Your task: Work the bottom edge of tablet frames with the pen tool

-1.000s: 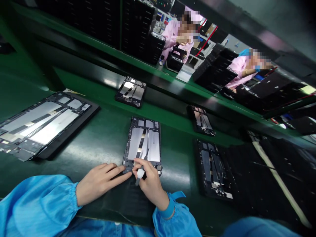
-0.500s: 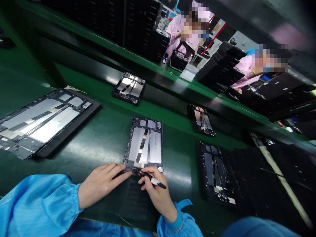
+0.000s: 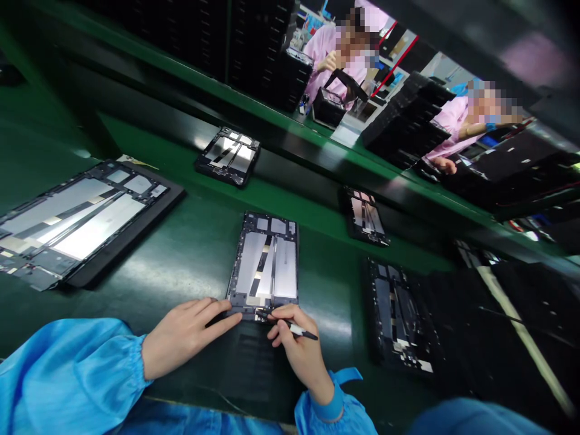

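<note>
An open tablet chassis (image 3: 267,263) with silver panels and black ribbon cables lies on the green bench in front of me. My left hand (image 3: 190,329) lies flat beside its near left corner, fingers stretched out and fingertips touching the frame's near edge. My right hand (image 3: 296,341) pinches a thin black tool (image 3: 294,328) with a white band, its tip resting on the chassis's near edge. Both arms wear blue sleeves.
A larger open chassis (image 3: 77,217) lies at the left. More chassis rest on the belt: one far centre (image 3: 228,155), one right of centre (image 3: 365,215), one near right (image 3: 401,317). Black tray stacks (image 3: 263,48) stand behind. Two people in pink work beyond the belt.
My right hand turned the tool from upright to lying low, pointing at the chassis edge, and slid slightly right. The far chassis moved left along the belt. My left hand stayed put.
</note>
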A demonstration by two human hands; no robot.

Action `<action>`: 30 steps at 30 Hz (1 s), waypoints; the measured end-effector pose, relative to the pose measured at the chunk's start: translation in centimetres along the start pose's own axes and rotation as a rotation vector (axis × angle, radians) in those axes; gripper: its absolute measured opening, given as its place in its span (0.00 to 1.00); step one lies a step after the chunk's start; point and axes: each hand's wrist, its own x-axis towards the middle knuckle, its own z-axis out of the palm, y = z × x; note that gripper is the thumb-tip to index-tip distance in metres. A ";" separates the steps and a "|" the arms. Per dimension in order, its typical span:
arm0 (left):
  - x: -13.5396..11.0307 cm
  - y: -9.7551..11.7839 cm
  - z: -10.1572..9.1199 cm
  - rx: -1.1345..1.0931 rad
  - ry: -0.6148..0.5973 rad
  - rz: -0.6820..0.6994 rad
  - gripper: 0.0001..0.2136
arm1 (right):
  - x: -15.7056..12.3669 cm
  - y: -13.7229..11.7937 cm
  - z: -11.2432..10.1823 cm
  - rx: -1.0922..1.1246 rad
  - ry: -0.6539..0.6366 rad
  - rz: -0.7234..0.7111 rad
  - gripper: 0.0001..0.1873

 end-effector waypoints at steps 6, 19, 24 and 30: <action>-0.6 -0.6 0.0 -0.046 0.038 0.032 0.18 | 0.0 -0.9 1.2 0.032 -0.154 -0.104 0.10; 0.1 1.6 -0.1 -0.122 0.070 0.181 0.17 | 0.2 -0.6 1.5 0.243 -0.041 0.109 0.11; -0.5 2.3 1.2 -0.107 -0.009 0.232 0.12 | -0.3 -0.3 1.0 0.195 -0.040 0.202 0.16; -1.7 1.5 1.0 -0.156 -0.064 0.192 0.13 | -0.5 -0.7 1.2 -0.129 -0.105 0.151 0.09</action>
